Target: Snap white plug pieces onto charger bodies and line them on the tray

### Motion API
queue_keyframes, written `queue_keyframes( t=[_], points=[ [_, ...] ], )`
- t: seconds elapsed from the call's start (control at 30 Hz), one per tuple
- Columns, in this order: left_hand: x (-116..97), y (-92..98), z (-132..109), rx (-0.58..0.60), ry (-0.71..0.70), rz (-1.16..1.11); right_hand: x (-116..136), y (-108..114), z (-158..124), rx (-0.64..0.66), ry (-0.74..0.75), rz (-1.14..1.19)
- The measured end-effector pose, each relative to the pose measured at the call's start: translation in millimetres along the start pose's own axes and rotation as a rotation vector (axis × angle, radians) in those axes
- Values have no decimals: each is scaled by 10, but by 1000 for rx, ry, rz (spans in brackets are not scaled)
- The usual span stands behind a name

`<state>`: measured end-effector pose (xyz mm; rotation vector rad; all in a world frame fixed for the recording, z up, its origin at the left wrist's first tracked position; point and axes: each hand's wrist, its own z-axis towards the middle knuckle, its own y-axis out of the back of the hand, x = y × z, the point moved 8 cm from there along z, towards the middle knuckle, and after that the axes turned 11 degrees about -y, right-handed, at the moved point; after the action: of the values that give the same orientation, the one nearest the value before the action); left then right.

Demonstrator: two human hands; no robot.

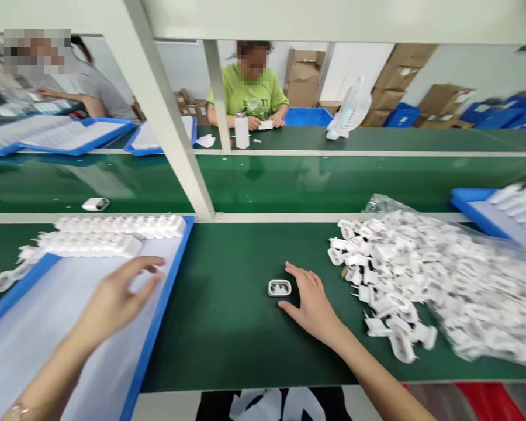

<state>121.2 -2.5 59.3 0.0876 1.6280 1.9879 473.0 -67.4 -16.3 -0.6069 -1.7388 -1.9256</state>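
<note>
A small white plastic housing (279, 288) lies on the green worktop, its open side with inner parts facing up. Beside it, on its right, my right hand (309, 301) has thumb and fingers spread around the housing's edge, apart from it as far as I can see. Over the blue-edged tray (161, 318) on the left hovers my left hand (125, 292), fingers and thumb apart with nothing between them. Rows of white housings (118, 227) stand along the far side of that tray. To my right spreads a pile of loose white plastic parts (394, 257).
A clear plastic bag (486, 292) holds more white parts at right. Another blue tray (482, 204) stands behind it. A slanted white post (170, 117) rises behind the worktop. One white housing (95, 203) lies on the green strip beyond. A co-worker (252, 88) sits opposite.
</note>
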Motion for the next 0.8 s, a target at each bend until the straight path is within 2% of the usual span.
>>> queue_keyframes(
  t=[0.07, 0.13, 0.23, 0.3, 0.37, 0.43, 0.5, 0.57, 0.63, 0.7, 0.8],
  points=[
    [-754, -485, 242, 199, -267, -31, -56, 385, -65, -106, -33, 65],
    [-1340, -934, 384, 364, -428, 3, -235, 896, -225, -308, -130, 162],
    [-1842, -1474, 512, 505, -533, 93, -590, 1571, -669, -623, -293, 232],
    [-2031, -1694, 568, 523, -612, 99, -787, 1766, -951, -662, -397, 167],
    [-2143, -1794, 617, 506, -684, 30, -940, 1725, -1133, -541, -486, 53],
    [-2197, -1812, 668, 480, -715, -70, -1012, 1554, -1236, -417, -498, -107],
    [-2220, -1803, 721, 454, -700, -144, -998, 1378, -1278, -413, -451, -334],
    [-2241, -1805, 769, 420, -659, -162, -939, 1208, -1265, -472, -405, -560],
    [-2285, -1830, 797, 387, -634, -161, -894, 1048, -1211, -496, -401, -703],
    [-2359, -1855, 799, 356, -655, -191, -873, 913, -1135, -455, -413, -753],
    [-2466, -1874, 759, 347, -741, -322, -871, 773, -1039, -333, -424, -702]
  ],
)
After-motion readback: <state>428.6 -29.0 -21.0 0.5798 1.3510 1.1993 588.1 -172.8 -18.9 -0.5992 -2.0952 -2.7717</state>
